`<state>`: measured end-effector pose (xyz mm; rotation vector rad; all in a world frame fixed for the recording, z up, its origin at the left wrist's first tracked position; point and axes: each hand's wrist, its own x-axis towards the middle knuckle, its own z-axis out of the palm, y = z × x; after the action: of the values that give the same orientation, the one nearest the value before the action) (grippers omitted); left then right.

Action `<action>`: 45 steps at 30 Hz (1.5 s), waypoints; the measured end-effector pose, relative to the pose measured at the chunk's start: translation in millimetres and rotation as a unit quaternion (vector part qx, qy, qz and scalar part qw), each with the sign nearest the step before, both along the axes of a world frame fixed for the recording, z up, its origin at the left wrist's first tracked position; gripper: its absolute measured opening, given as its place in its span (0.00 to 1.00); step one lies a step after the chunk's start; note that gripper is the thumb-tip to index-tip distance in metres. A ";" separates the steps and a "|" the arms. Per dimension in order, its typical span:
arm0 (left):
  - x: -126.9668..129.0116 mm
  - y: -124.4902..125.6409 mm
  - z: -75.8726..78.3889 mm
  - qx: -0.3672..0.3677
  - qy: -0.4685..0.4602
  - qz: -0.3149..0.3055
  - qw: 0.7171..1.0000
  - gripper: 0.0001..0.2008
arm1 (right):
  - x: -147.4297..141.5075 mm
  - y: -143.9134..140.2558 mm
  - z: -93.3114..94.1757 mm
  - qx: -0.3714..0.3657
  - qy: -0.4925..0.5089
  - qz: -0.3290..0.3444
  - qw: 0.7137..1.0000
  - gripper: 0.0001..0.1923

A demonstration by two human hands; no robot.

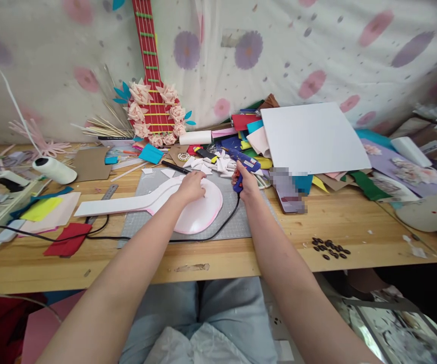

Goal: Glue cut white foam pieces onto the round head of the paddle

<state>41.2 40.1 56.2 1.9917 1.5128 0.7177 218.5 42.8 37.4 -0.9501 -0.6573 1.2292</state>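
Left hand (191, 187) lies flat, fingers spread, on the pink cutout (199, 210) mid-surface, hiding part of it; right hand (245, 181) grips the glue gun (244, 163), its nozzle lost among paper scraps (212, 164).

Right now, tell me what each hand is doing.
Left hand: pressed flat on the pink guitar-shaped cutout, holding nothing.
Right hand: closed around the blue glue gun.

Single head-worn view, forward and down, close over the wooden desk (354, 222) toward the draped wall.
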 end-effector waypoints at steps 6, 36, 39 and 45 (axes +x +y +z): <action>-8.0 -2.8 -10.2 0.018 0.137 -0.057 0.989 0.23 | -2.3 -0.9 -0.9 -0.007 0.007 0.011 1.000 0.23; -15.3 -12.8 -16.9 0.114 0.128 -0.135 0.976 0.11 | -22.5 -5.3 -3.5 -0.139 0.007 0.067 0.988 0.14; -19.9 -11.0 -19.0 0.096 0.105 -0.177 0.974 0.06 | -25.3 -6.1 -4.8 -0.125 -0.010 0.068 0.990 0.16; -29.2 -9.7 -27.4 0.136 0.112 -0.207 0.962 0.08 | -38.1 -5.8 -11.2 -0.090 -0.018 0.070 0.993 0.15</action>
<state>11.9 30.4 28.8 2.5656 1.0940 0.5588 180.4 37.0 26.2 -1.0935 -0.6582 1.4166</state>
